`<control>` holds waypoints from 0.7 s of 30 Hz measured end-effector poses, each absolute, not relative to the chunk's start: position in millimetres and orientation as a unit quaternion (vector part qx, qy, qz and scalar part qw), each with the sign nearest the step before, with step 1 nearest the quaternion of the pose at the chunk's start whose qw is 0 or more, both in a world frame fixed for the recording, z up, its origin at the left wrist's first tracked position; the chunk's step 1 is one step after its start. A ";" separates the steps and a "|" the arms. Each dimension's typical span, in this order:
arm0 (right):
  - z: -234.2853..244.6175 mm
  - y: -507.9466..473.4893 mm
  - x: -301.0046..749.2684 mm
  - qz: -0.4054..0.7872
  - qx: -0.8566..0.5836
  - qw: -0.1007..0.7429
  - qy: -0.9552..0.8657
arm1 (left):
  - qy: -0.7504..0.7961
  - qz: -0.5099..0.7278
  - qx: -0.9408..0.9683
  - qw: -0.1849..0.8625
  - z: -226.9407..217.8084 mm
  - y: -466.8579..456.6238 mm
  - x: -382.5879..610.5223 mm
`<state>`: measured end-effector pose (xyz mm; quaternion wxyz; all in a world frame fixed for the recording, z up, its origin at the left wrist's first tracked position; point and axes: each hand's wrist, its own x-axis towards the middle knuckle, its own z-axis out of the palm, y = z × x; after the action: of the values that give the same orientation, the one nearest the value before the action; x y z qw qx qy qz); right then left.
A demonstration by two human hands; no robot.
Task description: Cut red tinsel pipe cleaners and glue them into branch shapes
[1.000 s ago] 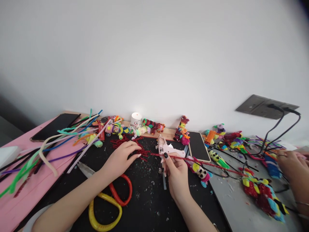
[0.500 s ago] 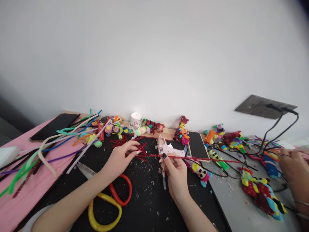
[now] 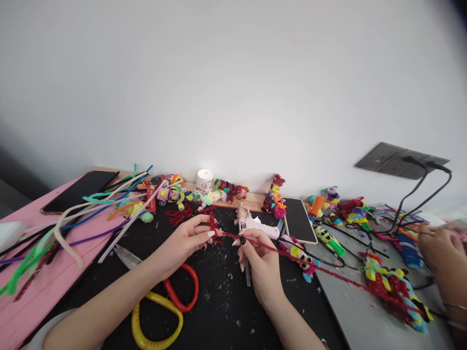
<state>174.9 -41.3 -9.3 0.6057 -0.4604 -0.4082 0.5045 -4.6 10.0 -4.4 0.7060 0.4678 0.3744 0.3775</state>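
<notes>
My left hand (image 3: 195, 234) pinches a red tinsel pipe cleaner, its bent end sticking up above the fingertips. From there the long red pipe cleaner (image 3: 335, 272) runs through the fingers of my right hand (image 3: 260, 253), which are closed on it too. Its far end slopes down to the right across the grey table. More cut red tinsel pieces (image 3: 178, 214) lie behind my left hand. Just beyond my right hand is a pale pink glue gun (image 3: 257, 227), partly hidden. Scissors (image 3: 157, 318) with yellow and red handles rest near my left forearm.
Colourful pipe cleaners (image 3: 76, 226) spread over a pink board at left, near a dark phone (image 3: 80, 191). Along the wall stand a paper cup (image 3: 205, 181) and pipe-cleaner figures (image 3: 274, 197). A white-edged phone (image 3: 299, 219) lies right. Another person's hand (image 3: 440, 248) works at far right.
My left hand has come away from the red pieces, which stay behind, with the bent tinsel end now raised at its fingertips. The long pipe cleaner's right end has swung down.
</notes>
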 end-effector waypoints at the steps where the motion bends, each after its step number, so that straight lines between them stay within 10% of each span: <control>1: -8.7 -41.2 174.8 0.500 -0.460 0.605 -0.414 | 0.369 0.377 0.456 0.717 -4.3 9.4 -3.9; 21: -10.3 -42.4 169.3 0.493 -0.448 0.601 -0.442 | 0.376 0.330 0.410 0.762 -5.2 6.3 -1.9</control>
<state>169.3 -42.4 -10.3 0.6008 -0.4480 -0.4422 0.4928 -1.9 6.3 -5.2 0.7623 0.4105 0.3759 0.3304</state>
